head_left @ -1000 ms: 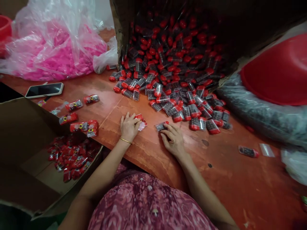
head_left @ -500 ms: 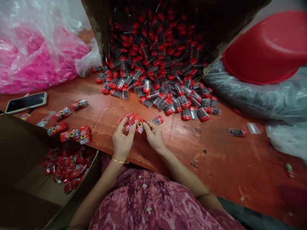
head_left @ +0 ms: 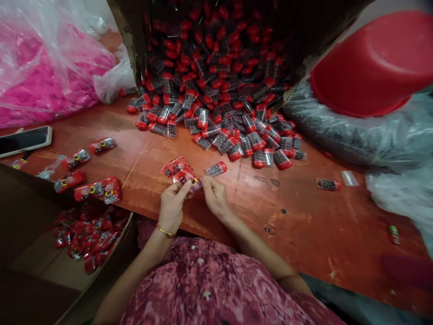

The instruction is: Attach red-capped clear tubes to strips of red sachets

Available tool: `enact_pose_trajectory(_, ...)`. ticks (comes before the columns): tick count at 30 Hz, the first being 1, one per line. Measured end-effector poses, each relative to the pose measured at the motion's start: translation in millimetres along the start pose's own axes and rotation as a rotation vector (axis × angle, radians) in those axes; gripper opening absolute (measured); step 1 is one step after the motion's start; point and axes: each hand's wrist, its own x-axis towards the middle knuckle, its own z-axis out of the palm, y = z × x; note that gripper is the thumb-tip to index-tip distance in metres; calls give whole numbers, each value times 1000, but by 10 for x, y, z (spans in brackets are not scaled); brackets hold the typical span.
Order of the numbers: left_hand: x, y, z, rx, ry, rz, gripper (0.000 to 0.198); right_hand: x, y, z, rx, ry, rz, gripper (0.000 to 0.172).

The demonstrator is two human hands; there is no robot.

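My left hand (head_left: 172, 205) is closed in a pinch on a small red printed label (head_left: 184, 176) near the table's front edge. My right hand (head_left: 215, 197) pinches at the label's right end; its fingertips hide exactly what they grip. Just beyond, several more red labels (head_left: 172, 167) lie overlapping on the table. A small clear tube with a red cap and dark beads (head_left: 215, 169) rests on its side past my right hand. To the left lie several tubes wrapped in red labels (head_left: 103, 145).
A cardboard box (head_left: 135, 58) spills a heap of red-capped tubes (head_left: 233, 131) onto the table. Wrapped tubes fill another box (head_left: 126, 230) at lower left. A phone (head_left: 25, 141), pink-filled bag (head_left: 50, 81), red tub (head_left: 368, 67) and stuffed plastic bag (head_left: 324, 126) stand around.
Both hands have drawn slightly toward me with one label between them. The other labels, earlier at my fingers, now lie apart on the table. The view has shifted a little.
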Motion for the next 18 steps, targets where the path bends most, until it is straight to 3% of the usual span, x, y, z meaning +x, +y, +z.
enact_pose_trajectory(4,70,36,18,-33,10,-17,32,183,134,-298,-579,24,216,66)
enact_pose_trajectory(8,108,74,63,-92,-41,-139,28,428,250,-400,-931,104,236,63)
enact_pose_trajectory(10,119,89,66,-127,-59,-197,25,487,284,-401,-971,93,157,53)
enact_pose_trajectory(13,130,104,34,-171,-68,-257,20,449,326,-414,-921,64,-75,37)
enact_pose_trajectory(15,135,103,6,-190,-69,-272,18,359,349,-431,-885,55,-196,35)
enact_pose_trajectory(18,134,84,-15,-189,-53,-269,19,205,371,-438,-862,65,-188,40)
